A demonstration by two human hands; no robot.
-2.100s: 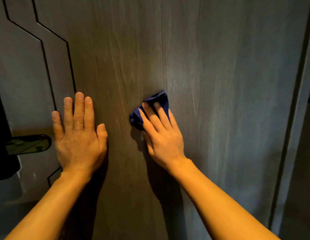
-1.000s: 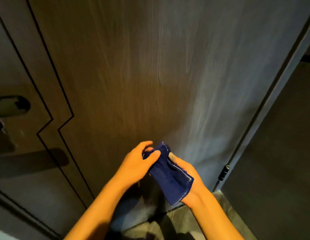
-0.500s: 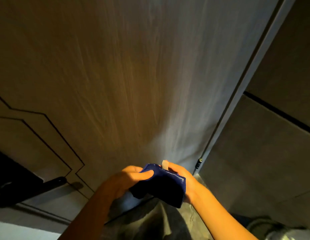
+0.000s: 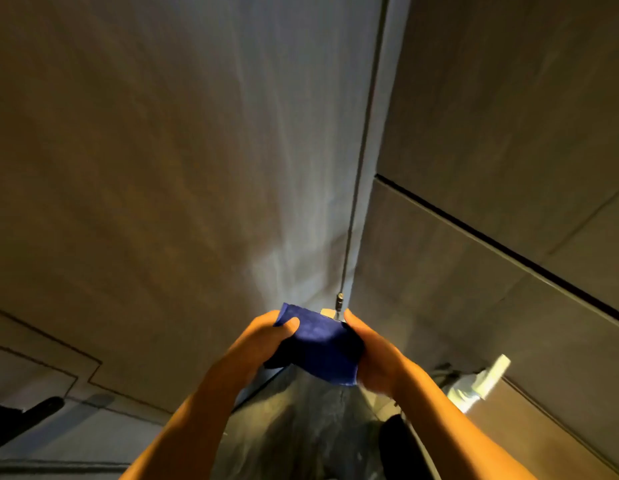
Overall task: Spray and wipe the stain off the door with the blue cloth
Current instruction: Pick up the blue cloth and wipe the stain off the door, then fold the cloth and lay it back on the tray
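The blue cloth (image 4: 320,344) is folded and held low in front of me, clear of the door. My left hand (image 4: 263,339) grips its left edge with the thumb on top. My right hand (image 4: 375,355) holds its right side from underneath. The wood-grain door (image 4: 169,161) fills the left and centre of the view; I see no stain on it. A pale object that looks like a spray bottle (image 4: 483,384) lies low at the right, beside the wall.
The door's hinge edge and frame (image 4: 361,168) run down the middle, with a hinge pin (image 4: 339,301) just above the cloth. A grey panelled wall (image 4: 508,168) stands to the right. The dark door handle (image 4: 31,415) is at the lower left. The stone floor (image 4: 301,427) lies below my hands.
My right hand left the door with the cloth and my left hand came off the door. Both hands now hold the cloth low, and my view has swung down and right.
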